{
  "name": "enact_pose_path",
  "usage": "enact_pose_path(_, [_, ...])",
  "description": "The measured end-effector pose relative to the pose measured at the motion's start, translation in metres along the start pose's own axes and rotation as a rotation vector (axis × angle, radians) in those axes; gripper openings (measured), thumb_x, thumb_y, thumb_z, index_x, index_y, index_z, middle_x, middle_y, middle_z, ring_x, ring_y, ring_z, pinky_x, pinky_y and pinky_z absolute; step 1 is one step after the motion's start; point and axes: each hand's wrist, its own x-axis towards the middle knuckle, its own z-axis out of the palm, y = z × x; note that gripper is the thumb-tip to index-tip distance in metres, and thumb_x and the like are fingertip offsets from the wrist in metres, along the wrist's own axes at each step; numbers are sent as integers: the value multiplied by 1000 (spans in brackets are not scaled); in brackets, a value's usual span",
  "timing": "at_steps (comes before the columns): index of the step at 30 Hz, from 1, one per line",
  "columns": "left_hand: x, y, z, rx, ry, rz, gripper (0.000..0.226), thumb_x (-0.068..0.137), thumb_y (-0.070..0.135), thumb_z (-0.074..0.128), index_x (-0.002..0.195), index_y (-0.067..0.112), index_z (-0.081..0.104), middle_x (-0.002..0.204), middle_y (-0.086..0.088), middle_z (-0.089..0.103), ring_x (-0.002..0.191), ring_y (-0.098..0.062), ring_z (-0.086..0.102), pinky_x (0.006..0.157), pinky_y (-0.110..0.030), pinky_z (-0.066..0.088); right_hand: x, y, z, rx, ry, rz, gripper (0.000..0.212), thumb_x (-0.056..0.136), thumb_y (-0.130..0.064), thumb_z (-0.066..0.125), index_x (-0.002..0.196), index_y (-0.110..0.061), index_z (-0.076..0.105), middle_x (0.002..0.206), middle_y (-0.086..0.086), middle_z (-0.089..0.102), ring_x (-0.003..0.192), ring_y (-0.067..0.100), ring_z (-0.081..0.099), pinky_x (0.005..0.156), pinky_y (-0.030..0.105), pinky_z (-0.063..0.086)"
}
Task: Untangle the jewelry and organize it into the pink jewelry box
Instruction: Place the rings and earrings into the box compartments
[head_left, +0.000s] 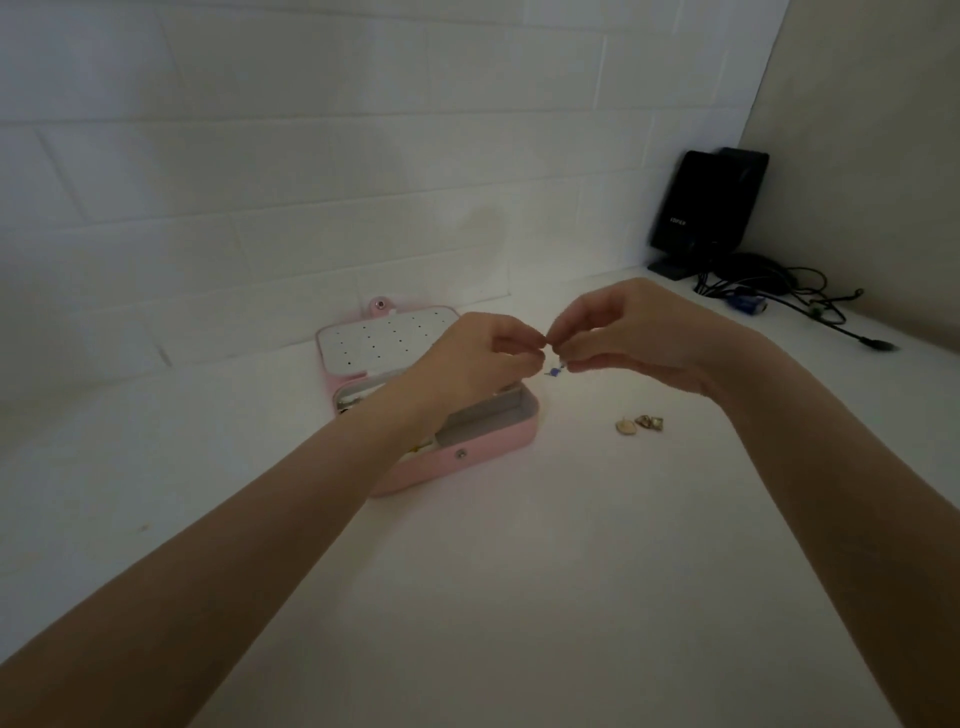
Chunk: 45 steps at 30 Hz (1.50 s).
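Pink, lid-open rectangular jewelry box (467, 465) lies on the white table (519, 597), under the left hand (480, 358). Just right of it, both hands' fingers pinch a tiny blue-beaded jewelry piece (555, 370) hanging between them; right hand (631, 338) equally near.

The white table (519, 597) carries the open pink jewelry box (467, 457), loose earrings (640, 423), a black speaker (701, 208) and cables (810, 304).

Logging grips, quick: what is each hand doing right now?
Left hand: pinching the small blue jewelry piece.
Right hand: pinching the same piece.
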Motion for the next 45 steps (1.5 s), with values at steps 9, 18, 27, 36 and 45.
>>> enact_pose_path(9, [-11, -1, -15, -470, -74, -188, 12, 90, 15, 59, 88, 8, 69, 77, 0, 73, 70, -6, 68, 65, -16, 55, 7, -6, 8, 270, -59, -24, 13, 84, 7, 57, 88, 1, 68, 81, 11, 70, 76, 14, 67, 71, 18, 54])
enact_pose_path(18, [-13, -11, -37, -236, -8, -134, 11, 88, 17, 62, 90, 11, 70, 77, 1, 74, 67, -5, 67, 65, -16, 52, 20, -9, 23, 99, -120, 10, 13, 79, 7, 65, 86, -4, 69, 76, 6, 67, 66, 9, 60, 63, 15, 51])
enact_pose_path(27, [-10, -15, -67, -40, 219, 87, 10, 83, 8, 66, 79, 18, 68, 63, 9, 68, 60, 2, 61, 60, -10, 49, 43, -16, 37, 188, -9, -103, 10, 83, 1, 64, 88, -4, 70, 77, 6, 68, 62, 9, 57, 62, 17, 51])
enact_pose_path(36, [-5, -31, -66, 349, 80, 112, 12, 79, 17, 71, 72, 26, 69, 63, 17, 64, 60, 10, 59, 59, -3, 43, 59, -7, 43, -319, -164, -117, 11, 77, 1, 71, 81, -9, 70, 69, 4, 67, 53, 3, 57, 53, 13, 46])
enact_pose_path(45, [3, -37, -59, 563, -68, 130, 9, 83, 35, 65, 87, 31, 72, 77, 23, 65, 75, 9, 59, 66, -6, 44, 75, 7, 26, -557, -9, -143, 14, 82, -6, 66, 79, -19, 70, 67, -8, 63, 59, 7, 56, 55, 13, 45])
